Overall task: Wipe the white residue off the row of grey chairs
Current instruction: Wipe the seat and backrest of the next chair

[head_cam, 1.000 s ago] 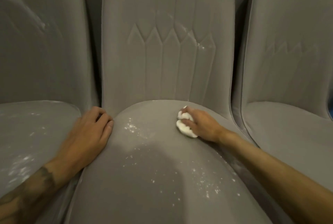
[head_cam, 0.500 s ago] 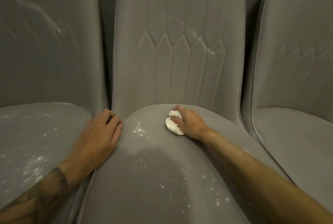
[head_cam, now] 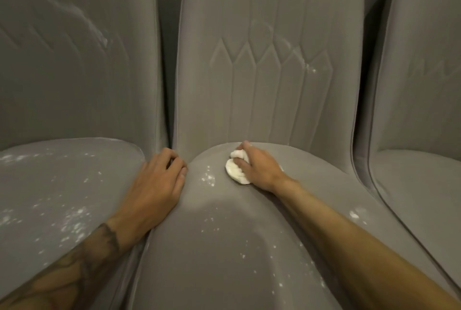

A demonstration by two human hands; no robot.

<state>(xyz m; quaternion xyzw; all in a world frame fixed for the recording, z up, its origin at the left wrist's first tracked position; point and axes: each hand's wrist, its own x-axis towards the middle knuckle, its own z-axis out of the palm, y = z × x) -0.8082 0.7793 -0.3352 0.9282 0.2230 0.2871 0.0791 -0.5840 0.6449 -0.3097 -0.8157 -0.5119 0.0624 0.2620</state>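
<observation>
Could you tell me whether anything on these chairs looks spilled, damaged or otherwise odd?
White residue speckles the middle chair's seat and the left chair's seat, with streaks on both backrests; it looks like spilled powder. The right chair looks nearly clean. No damage shows. The right hand grips a white cloth.

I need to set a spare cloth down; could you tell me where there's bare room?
The right chair's seat lies bare, bordered by its backrest and the middle seat. The middle seat's front is free, lightly speckled. Crowded: its rear, with the left hand and the right hand gripping the white cloth; the left seat carries residue.
</observation>
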